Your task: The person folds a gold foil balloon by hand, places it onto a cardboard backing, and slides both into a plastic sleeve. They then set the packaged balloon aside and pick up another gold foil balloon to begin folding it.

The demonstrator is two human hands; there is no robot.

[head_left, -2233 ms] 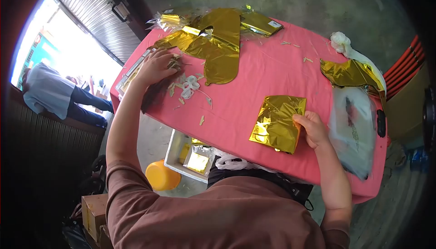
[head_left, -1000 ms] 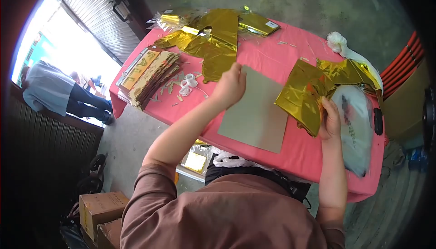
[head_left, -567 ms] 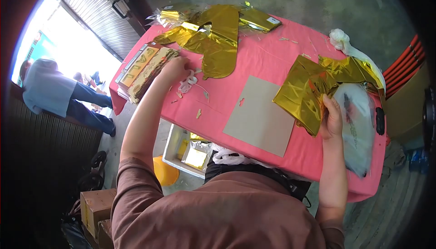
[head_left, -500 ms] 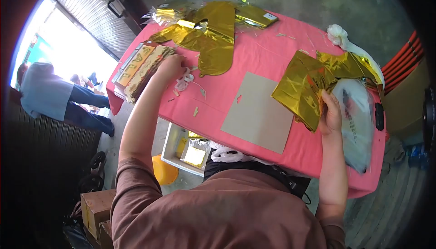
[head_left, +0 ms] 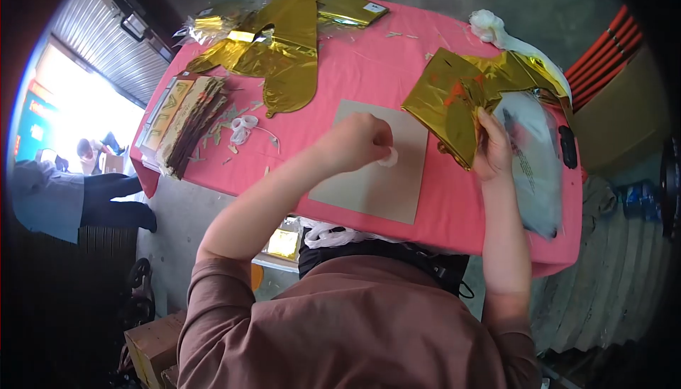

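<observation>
A grey card [head_left: 372, 176] lies flat near the table's [head_left: 369, 70] front edge. Above it the left hand [head_left: 355, 141] pinches a small white loop [head_left: 389, 156]. The right hand [head_left: 491, 153] grips folded gold foil [head_left: 454, 102] toward the right edge, beside a plastic bag [head_left: 533, 169].

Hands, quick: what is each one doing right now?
Left hand: closed on a small white piece, over the cardboard sheet.
Right hand: holding gold foil.
</observation>
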